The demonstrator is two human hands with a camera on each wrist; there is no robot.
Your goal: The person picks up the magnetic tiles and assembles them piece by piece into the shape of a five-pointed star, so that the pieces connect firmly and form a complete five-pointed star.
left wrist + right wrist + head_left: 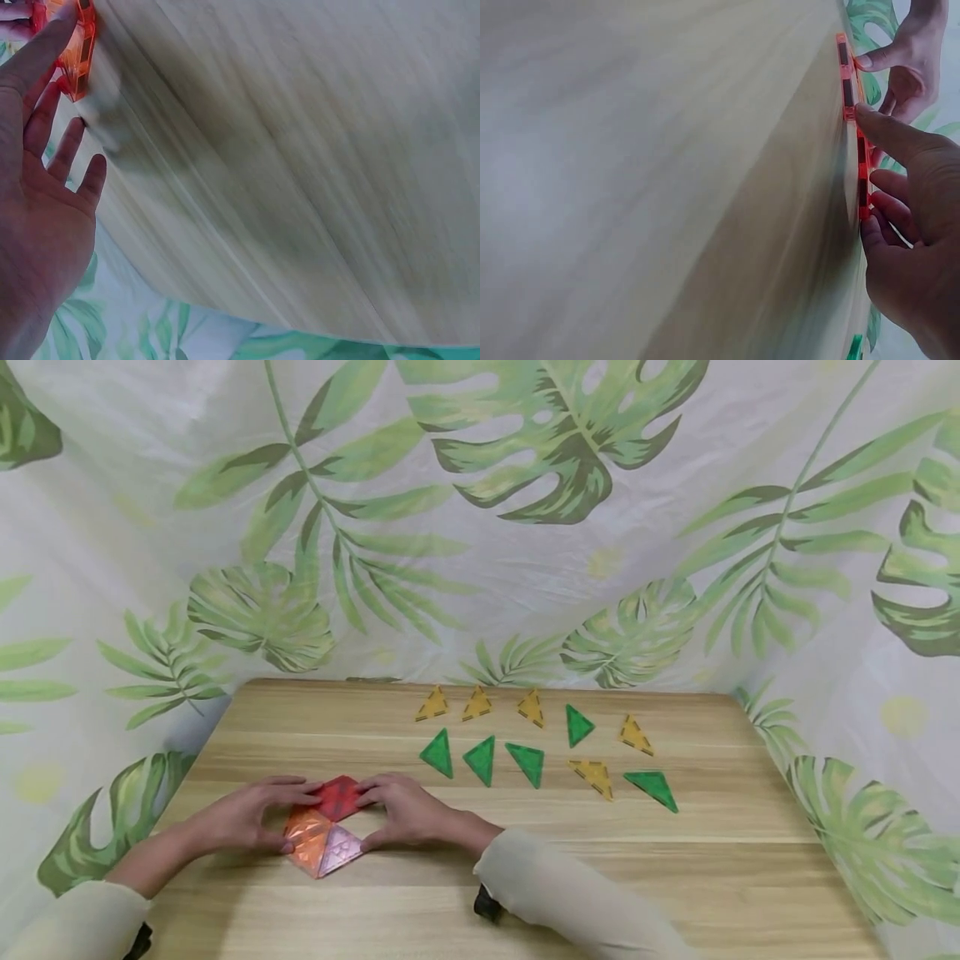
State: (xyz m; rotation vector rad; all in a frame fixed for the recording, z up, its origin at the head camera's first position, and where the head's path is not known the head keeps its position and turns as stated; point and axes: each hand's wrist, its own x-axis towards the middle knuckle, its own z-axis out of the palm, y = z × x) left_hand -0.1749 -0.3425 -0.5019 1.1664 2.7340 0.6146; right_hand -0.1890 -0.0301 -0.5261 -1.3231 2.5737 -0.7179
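Observation:
Red [339, 797], orange [308, 839] and pale purple [342, 848] magnetic tiles lie edge to edge at the left of the table, forming a partial polygon with a notch on its right. My left hand [243, 816] grips the left side, thumb at the orange tile and fingertips at the red one. From the right, my right hand [408, 810] holds the group, fingers on the red tile and thumb at the purple corner. The right wrist view shows the red tile [863, 169] edge-on between thumb and fingers. In the left wrist view, the orange tile [80, 56] appears beside the left thumb.
Several green triangle tiles [480, 760] and several yellow triangle tiles [477, 703] lie spread over the back middle and right of the wooden table [675, 885]. A leaf-patterned cloth [487, 568] hangs behind and beside the table.

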